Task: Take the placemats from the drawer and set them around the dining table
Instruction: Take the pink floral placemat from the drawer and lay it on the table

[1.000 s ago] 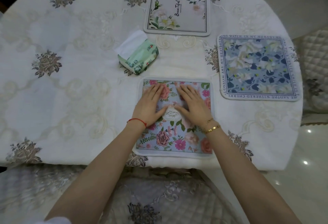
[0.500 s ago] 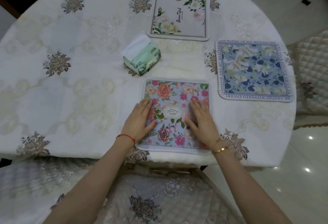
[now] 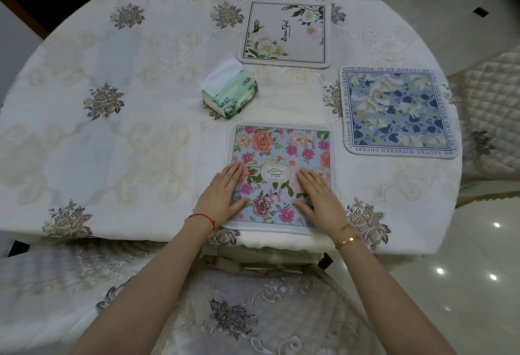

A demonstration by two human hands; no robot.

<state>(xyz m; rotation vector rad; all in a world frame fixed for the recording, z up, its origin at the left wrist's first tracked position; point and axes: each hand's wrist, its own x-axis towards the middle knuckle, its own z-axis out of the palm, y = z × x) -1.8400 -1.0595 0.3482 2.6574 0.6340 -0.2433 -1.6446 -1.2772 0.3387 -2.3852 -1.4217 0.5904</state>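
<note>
The left hand point(image 3: 222, 194) and right hand point(image 3: 318, 195) lie flat, fingers straight, apart on the pink-flowered placemat point(image 3: 281, 154) at the table's point(image 3: 140, 140) near edge. The blue-flowered placemat point(image 3: 395, 111) sits at the right, the white "Beautiful" placemat point(image 3: 284, 33) at the far side — a green tissue pack point(image 3: 232, 94) between them.

I see a matt white embroidered cloth tablecloth point(image 3: 118, 140), three soft matt fabric-looking placemats point(image 3: 281, 152), a glossy plastic tissue pack point(image 3: 233, 95) upper centre, quilted cloth chair covers point(image 3: 489, 118), and a glossy floor point(image 3: 484, 256) lower right.
</note>
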